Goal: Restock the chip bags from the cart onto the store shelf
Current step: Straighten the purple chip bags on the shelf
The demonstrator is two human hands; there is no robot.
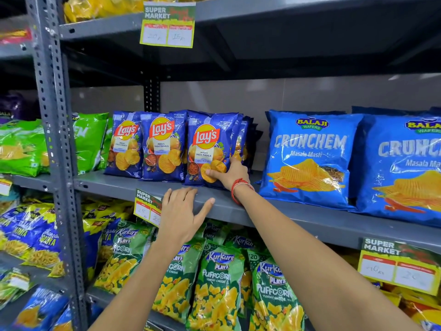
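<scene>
The right hand has its thumb pressed across the lower front of the chip bag and its other fingers curled behind the bag's right edge, so it is closed on the bag, which stands upright on the shelf as the rightmost of 3 dark blue bags in the front row. To finish this step well, I judge the hand should push the bag back until its base sits flat and its face lines up with the 2 neighbours, then let go gently so it does not tip forward. The left hand lies flat on the shelf's front edge, fingers spread wide, holding nothing, just beside a price tag. Both forearms reach up and forward; a red thread circles the right wrist. The cart is out of view.
</scene>
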